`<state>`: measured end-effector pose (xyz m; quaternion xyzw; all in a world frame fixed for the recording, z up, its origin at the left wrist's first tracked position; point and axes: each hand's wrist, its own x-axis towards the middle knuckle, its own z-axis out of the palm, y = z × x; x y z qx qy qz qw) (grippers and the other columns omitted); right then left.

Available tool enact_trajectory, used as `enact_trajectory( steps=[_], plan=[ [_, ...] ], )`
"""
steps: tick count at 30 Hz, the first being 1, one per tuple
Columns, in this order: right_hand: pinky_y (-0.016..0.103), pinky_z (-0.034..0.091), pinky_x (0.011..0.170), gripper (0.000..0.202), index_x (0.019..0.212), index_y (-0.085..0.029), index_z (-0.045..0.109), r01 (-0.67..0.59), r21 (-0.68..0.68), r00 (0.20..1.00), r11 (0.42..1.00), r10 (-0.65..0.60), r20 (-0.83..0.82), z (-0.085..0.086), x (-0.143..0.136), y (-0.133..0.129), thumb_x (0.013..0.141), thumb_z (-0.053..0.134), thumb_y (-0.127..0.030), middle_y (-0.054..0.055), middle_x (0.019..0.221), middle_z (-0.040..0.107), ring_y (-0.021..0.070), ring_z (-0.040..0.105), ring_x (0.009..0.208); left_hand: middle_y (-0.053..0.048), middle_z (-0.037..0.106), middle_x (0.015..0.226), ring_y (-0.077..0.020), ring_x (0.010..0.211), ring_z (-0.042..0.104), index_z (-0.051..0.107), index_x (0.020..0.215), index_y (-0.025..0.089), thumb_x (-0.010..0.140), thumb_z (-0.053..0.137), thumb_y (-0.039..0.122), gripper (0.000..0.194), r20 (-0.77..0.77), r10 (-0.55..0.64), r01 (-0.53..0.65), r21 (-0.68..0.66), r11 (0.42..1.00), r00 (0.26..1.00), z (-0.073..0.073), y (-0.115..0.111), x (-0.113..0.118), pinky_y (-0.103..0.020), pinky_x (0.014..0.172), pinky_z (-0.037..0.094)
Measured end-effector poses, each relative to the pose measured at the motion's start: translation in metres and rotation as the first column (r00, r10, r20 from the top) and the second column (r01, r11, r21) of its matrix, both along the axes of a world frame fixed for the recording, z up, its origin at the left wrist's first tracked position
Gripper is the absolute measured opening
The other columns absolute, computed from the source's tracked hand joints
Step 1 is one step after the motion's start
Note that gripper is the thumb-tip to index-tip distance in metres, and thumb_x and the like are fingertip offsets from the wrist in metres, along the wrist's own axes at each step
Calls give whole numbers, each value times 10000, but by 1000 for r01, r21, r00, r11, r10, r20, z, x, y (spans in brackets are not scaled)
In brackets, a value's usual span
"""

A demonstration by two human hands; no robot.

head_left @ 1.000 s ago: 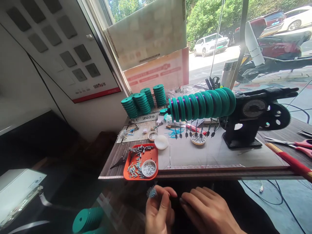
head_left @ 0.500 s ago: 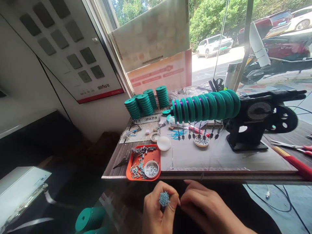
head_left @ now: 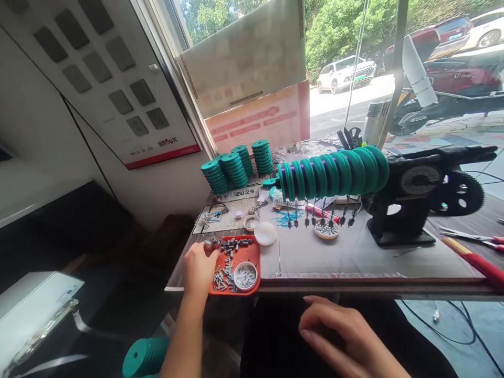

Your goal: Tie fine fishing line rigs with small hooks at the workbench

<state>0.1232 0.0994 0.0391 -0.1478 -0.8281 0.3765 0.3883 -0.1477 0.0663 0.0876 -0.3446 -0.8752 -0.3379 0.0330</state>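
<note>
The number "2025" reads clearly on a sheet that lies beside the stacks of green discs, and a "50" stands among larger characters at the foot of the wall board; the lettering on the posters in the window is too blurred to make out. Half a second ago the left hand was over the lap beside the right, gripping a bundle of thin bluish rods; now it is stretched out to the upper left edge of the orange tray, and the bundle is out of sight. Its fingers bend down at the dark metal pieces, but whether they pinch anything I cannot tell. The right hand stays over the lap, loosely curled, its fingertips partly hidden, so I cannot tell whether they meet. The tray lies at the near left edge of the table, its corners rounded. The dark pieces are short and cylindrical, heaped along its far side; thin bluish pins are strewn across the near left, next to a round white dish of tiny silvery bits.
</note>
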Motion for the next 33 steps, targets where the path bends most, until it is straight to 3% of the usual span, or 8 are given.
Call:
enact_trajectory(
  steps=[4, 8, 11, 13, 15, 25, 30, 33],
  plan=[
    [196, 509, 650, 226, 771, -224, 582, 30, -47, 1000, 998, -30, 1, 0, 1, -2, 922, 444, -319, -13, 654, 644, 143, 638, 645, 2, 555, 577, -184, 564, 517, 560, 621, 196, 579, 693, 411, 256, 259, -42, 9, 128, 992, 965, 13, -21, 18, -294, 547, 378],
    [176, 485, 543, 209, 750, -225, 588, 52, -123, 998, 991, -55, -22, 0, 0, -4, 896, 480, -328, -2, 682, 658, 158, 644, 662, 18, 567, 590, -64, 422, 361, 553, 707, 173, 584, 652, 590, 446, 545, -193, 37, 283, 958, 816, 4, -44, 74, -192, 386, 283],
    [178, 479, 537, 190, 730, -221, 591, 84, -166, 996, 982, -88, -17, 0, 0, -4, 875, 503, -306, 5, 698, 664, 162, 640, 653, 81, 440, 460, -12, 397, 272, 509, 586, 157, 500, 799, 490, 450, 863, -353, -137, 424, 895, 361, -14, -51, 117, -122, 367, 203],
    [184, 479, 555, 172, 732, -215, 594, 92, -185, 995, 978, -95, -10, -2, 1, -4, 868, 507, -275, 8, 704, 661, 163, 635, 665, 103, 403, 431, 9, 371, 238, 574, 647, 146, 450, 832, 469, 457, 914, -353, -217, 392, 894, 198, -27, -51, 135, -101, 355, 165],
    [194, 477, 580, 147, 739, -209, 595, 87, -201, 996, 976, -90, -8, -6, 2, -4, 860, 518, -242, 3, 680, 641, 160, 624, 672, 112, 391, 411, 22, 344, 211, 628, 722, 138, 443, 827, 489, 490, 935, -329, -238, 351, 906, 130, -37, -50, 143, -97, 344, 142],
    [204, 455, 556, 120, 761, -192, 586, 117, -199, 991, 973, -128, -39, -15, 5, -4, 859, 516, -188, 0, 669, 604, 129, 579, 598, 111, 370, 389, 28, 324, 229, 600, 629, 138, 417, 823, 514, 486, 923, -315, -309, 372, 875, 220, -63, -53, 155, -106, 356, 127],
    [210, 457, 551, 125, 752, -187, 579, 148, -137, 988, 979, -152, -21, -12, 7, -3, 858, 514, -174, 2, 655, 595, 129, 574, 591, 84, 392, 413, 1, 376, 289, 558, 558, 133, 470, 778, 568, 495, 861, -273, -277, 413, 867, 429, -75, -56, 155, -125, 393, 176],
    [219, 456, 549, 136, 753, -183, 573, 132, -139, 991, 981, -133, -1, -12, 7, -5, 866, 498, -177, 7, 648, 583, 134, 569, 590, 86, 372, 415, -4, 377, 261, 566, 566, 132, 485, 751, 600, 509, 840, -258, -261, 416, 871, 477, -80, -57, 154, -141, 389, 150]
  ],
)
